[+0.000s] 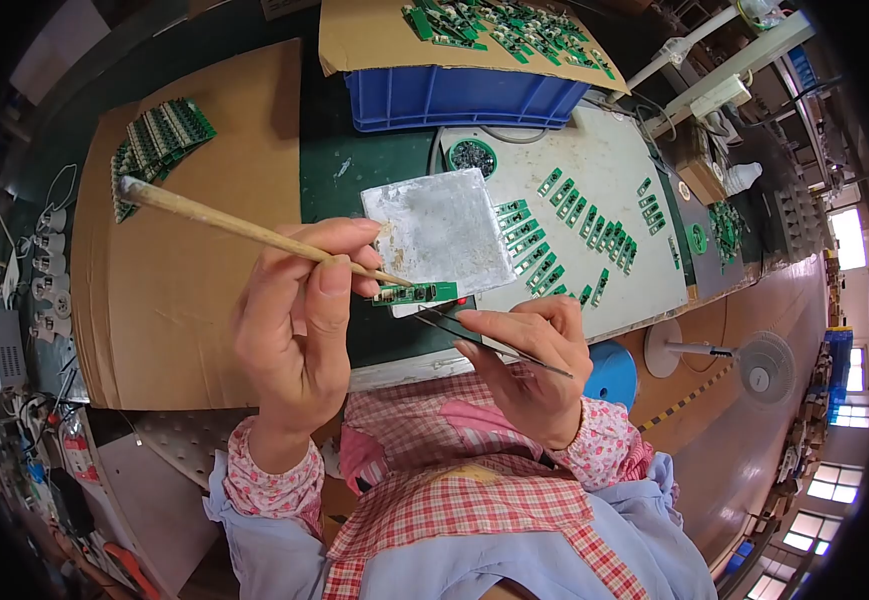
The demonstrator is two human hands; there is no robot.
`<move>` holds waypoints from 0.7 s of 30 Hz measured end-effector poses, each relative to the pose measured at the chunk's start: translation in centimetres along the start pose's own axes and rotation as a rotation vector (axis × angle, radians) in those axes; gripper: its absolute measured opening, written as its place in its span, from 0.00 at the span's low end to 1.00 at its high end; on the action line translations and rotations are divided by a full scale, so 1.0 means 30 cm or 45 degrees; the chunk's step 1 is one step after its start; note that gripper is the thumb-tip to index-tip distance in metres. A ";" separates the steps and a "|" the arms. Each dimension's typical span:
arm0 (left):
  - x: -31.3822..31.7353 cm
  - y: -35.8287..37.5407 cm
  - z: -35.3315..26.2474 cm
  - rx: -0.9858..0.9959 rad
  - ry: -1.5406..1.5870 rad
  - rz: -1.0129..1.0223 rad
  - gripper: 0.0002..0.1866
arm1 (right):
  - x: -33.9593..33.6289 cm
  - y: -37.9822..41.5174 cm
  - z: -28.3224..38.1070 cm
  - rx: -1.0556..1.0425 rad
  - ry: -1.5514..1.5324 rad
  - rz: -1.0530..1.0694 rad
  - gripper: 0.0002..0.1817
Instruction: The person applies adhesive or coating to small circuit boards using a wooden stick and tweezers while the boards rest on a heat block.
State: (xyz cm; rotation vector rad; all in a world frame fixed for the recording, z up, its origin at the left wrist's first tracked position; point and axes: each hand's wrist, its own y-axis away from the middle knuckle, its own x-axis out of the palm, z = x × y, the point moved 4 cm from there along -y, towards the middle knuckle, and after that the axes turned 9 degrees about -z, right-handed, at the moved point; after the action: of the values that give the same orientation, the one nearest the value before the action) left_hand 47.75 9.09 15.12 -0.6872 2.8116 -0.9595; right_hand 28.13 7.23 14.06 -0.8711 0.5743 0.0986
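My left hand [304, 310] pinches a thin wooden stick [224, 226], its thick pale end pointing up to the left and its thin tip on a small green circuit board [424, 293]. In my right hand [534, 355] is a pair of tweezers [499, 347], the points right at the lower edge of that board. The board lies level in front of the near edge of a silvery metal plate [439, 225], its left end by my left fingertips. Several rows of similar boards [524, 235] lie to the right of the plate.
A cardboard sheet [204, 300] at left carries a stack of boards [164, 140]. Behind, a blue crate [454, 97] supports cardboard heaped with more boards [514, 30]. A green dish [472, 157] of small dark parts stands beyond the plate. A fan [762, 368] is at right.
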 end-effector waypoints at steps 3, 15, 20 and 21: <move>0.002 -0.001 -0.003 0.006 -0.008 0.005 0.10 | -0.010 0.000 0.006 0.003 -0.016 0.002 0.21; -0.016 0.000 -0.003 0.019 -0.055 -0.065 0.12 | -0.046 -0.008 -0.077 0.014 0.091 -0.180 0.22; -0.014 -0.002 0.000 0.016 -0.068 -0.064 0.12 | -0.030 -0.015 -0.080 0.010 0.081 -0.152 0.22; -0.015 -0.002 0.000 0.014 -0.069 -0.061 0.12 | -0.030 -0.015 -0.080 0.012 0.084 -0.144 0.22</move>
State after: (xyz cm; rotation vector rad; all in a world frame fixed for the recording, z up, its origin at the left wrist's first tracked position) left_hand 48.18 9.23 15.14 -0.7709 2.7532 -0.9480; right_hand 26.46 5.29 13.63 -0.8983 0.5857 -0.0354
